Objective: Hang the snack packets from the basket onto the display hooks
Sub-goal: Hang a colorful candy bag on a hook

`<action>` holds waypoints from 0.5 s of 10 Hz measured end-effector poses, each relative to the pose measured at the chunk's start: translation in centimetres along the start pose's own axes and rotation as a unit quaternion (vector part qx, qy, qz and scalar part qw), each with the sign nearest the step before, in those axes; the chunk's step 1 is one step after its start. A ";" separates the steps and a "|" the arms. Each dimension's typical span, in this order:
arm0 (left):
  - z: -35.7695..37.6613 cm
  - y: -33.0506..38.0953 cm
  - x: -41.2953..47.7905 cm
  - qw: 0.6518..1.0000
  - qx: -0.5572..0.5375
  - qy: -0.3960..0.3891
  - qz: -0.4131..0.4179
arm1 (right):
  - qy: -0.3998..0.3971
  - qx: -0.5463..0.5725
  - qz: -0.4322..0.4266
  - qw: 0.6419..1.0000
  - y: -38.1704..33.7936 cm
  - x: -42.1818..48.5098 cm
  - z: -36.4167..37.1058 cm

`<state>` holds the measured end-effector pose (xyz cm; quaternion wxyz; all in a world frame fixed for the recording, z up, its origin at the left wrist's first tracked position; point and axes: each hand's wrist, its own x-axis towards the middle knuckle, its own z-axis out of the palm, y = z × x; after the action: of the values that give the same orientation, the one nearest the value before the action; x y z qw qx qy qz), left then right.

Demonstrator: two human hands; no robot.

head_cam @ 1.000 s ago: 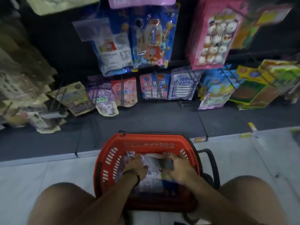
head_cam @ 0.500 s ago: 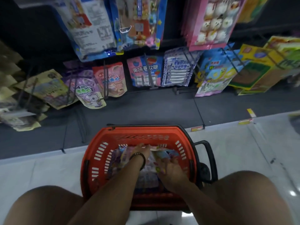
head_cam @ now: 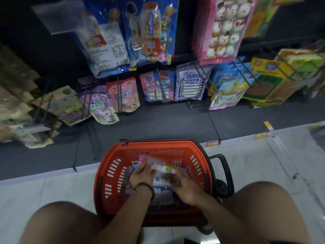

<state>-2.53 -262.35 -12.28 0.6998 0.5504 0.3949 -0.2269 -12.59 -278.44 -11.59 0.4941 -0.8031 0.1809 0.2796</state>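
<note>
floor: pale glossy tiles (head_cam: 263,164) on my feed, a few dark scuffs off to the right
shelf base: low dark grey deck (head_cam: 158,124), runs the whole width behind the tiles
edge labels: small yellow-red tags (head_cam: 212,143) on its front lip
back wall: black panel (head_cam: 52,55)
light: pretty dim up there, brighter on the tiles

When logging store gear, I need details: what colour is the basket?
The basket is red-orange with a black handle; the head view shows it best.

The basket (head_cam: 198,155) is red-orange with white slots. A pink packet (head_cam: 223,29) shows white snowmen; the floor (head_cam: 263,159) is pale grey.
</note>
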 end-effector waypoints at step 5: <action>-2.7 3.9 -17.8 0.961 -0.105 -0.195 0.169 | 0.042 0.628 0.003 0.777 -12.5 -10.9 -1.0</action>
<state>-10.81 -260.72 4.06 0.8450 0.4777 0.1740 -0.1658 -13.68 -273.62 4.29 0.8800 -0.3245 0.3394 0.0718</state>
